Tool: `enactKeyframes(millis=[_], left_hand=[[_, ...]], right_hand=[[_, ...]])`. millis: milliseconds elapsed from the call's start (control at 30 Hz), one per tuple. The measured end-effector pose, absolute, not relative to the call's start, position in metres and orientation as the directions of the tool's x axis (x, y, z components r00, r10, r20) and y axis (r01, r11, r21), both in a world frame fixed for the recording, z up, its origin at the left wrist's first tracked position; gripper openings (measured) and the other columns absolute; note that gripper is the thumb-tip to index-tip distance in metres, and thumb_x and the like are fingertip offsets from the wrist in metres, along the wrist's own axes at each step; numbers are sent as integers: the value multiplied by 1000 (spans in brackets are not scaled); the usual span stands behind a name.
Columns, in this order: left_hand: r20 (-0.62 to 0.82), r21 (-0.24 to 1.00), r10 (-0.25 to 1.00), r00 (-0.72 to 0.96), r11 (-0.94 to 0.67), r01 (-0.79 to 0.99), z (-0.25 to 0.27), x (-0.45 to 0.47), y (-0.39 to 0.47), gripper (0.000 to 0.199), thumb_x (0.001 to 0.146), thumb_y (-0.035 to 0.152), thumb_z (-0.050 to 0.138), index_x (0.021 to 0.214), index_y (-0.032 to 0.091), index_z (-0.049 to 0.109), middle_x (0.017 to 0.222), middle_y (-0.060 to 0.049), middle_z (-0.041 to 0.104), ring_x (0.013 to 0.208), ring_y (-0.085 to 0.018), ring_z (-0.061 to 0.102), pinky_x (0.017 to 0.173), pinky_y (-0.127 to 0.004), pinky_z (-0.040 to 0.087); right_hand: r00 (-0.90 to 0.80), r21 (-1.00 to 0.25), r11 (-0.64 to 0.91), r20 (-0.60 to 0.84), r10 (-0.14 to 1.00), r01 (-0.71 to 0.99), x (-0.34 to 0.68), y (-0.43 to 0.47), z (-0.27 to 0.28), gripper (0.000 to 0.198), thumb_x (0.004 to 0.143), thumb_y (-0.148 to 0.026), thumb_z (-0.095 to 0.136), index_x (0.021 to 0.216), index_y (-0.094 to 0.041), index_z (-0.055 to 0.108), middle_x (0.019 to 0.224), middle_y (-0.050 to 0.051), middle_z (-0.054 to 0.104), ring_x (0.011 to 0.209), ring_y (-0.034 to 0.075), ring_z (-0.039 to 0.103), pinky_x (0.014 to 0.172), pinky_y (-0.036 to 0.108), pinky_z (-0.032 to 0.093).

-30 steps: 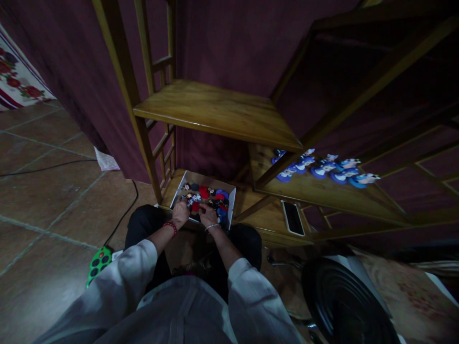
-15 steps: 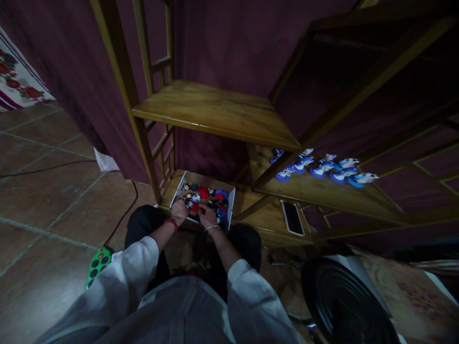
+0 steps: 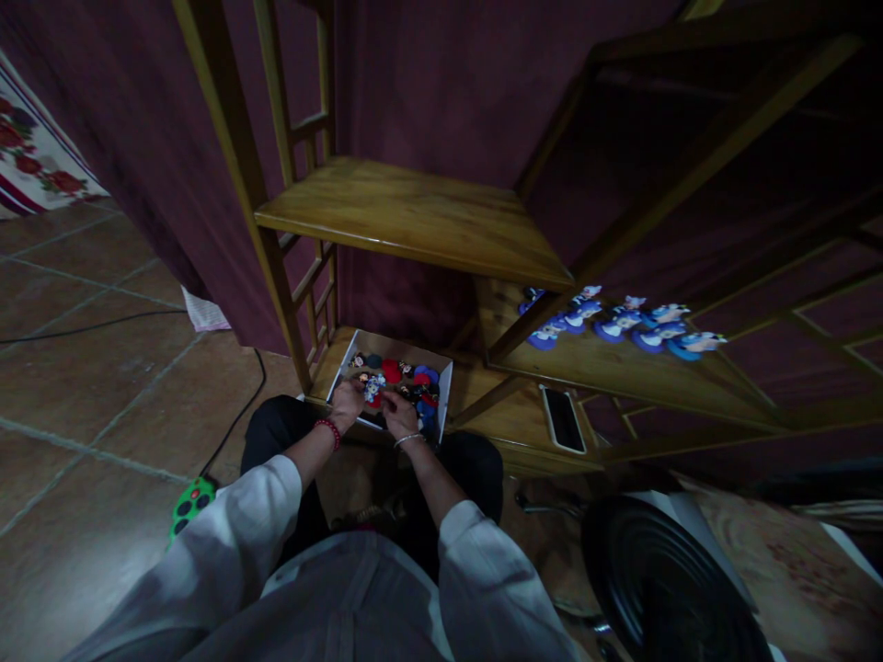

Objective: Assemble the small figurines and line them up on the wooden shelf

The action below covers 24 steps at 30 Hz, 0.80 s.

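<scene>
A shallow white box (image 3: pixel 445 395) holds several small figurines with red, blue and dark round bases. Between my two hands, over the near left part of the box, is a small white-and-blue figurine (image 3: pixel 375 386) with a red base. My left hand (image 3: pixel 347 403), with a red bead bracelet at the wrist, has its fingers closed on the figurine's left side. My right hand (image 3: pixel 399 416), wearing a pale bracelet, pinches at its right side by the red base. The fingertips are small and dim in this view.
The box sits on the lowest board of a wooden shelf unit (image 3: pixel 414 216). To the right, several blue-and-white figurines (image 3: pixel 621 324) stand on a higher board. A phone (image 3: pixel 564 420) lies below them. A black round seat (image 3: pixel 666 575) and a green power strip (image 3: pixel 191 506) flank me.
The white-and-blue figurine and its red base show more plainly between my fingers, slightly turned. Both hands stay over the box with only small finger movements.
</scene>
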<state>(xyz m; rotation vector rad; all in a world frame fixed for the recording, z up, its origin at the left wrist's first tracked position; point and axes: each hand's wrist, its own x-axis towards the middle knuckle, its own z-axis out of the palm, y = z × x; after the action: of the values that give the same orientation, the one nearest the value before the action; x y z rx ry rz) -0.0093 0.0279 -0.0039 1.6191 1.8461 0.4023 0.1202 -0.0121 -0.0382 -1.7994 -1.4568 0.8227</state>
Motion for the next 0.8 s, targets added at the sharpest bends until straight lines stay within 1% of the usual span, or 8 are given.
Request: enactKeyframes(millis=[100,200,333,433,600,700,800], left_hand=[[-234,703,970,-63,213,679,-6,-2,27,22,69,5,52,83,12,68,90,-13,67,87,-25,61,76,-31,45],[-203,826,974,-97,224,518,-9,5,24,20,65,1,53,74,12,67,81,-10,68,80,-22,62,75,-30,45],[-213,925,971,-108,236,296,-13,11,21,16,59,-1,57,65,12,65,69,-6,66,70,-18,60,72,-29,45],[-242,954,966,-91,254,158,-14,14,18,15,58,-1,57,65,11,63,64,-2,63,63,-14,58,68,-27,46],[-307,950,949,-65,310,34,-8,19,13,15,61,0,55,69,10,62,57,0,59,51,-10,53,56,-23,44],[-349,937,936,-49,348,-38,-4,20,11,12,64,1,56,69,10,61,55,1,58,49,-8,52,55,-21,43],[-362,929,932,-14,360,-85,-1,21,8,10,66,3,58,71,10,61,58,1,59,53,-8,54,58,-20,45]], right_hand=[[200,-866,-117,-20,980,487,122,-11,-43,26,73,-21,52,96,-24,65,88,-1,68,83,15,62,81,29,49],[226,-900,-111,-14,974,422,125,-10,-46,23,73,-25,53,92,-26,66,80,-2,68,76,15,63,76,30,51],[258,-936,-95,-5,966,339,128,-10,-48,21,71,-28,56,89,-25,67,79,-2,68,75,16,62,71,29,51],[289,-954,-101,-16,957,281,131,-9,-48,22,69,-28,58,88,-23,67,80,-1,68,75,16,62,72,29,51],[292,-971,-108,-42,955,213,134,-8,-49,23,68,-28,57,88,-23,66,79,-2,68,75,16,62,72,31,50],[292,-977,-104,-45,955,189,136,-7,-50,22,68,-29,57,87,-22,66,78,-2,68,76,16,62,72,31,50],[305,-982,-97,-44,951,161,136,-7,-50,22,67,-29,58,86,-22,66,81,-1,68,79,17,62,74,32,50]])
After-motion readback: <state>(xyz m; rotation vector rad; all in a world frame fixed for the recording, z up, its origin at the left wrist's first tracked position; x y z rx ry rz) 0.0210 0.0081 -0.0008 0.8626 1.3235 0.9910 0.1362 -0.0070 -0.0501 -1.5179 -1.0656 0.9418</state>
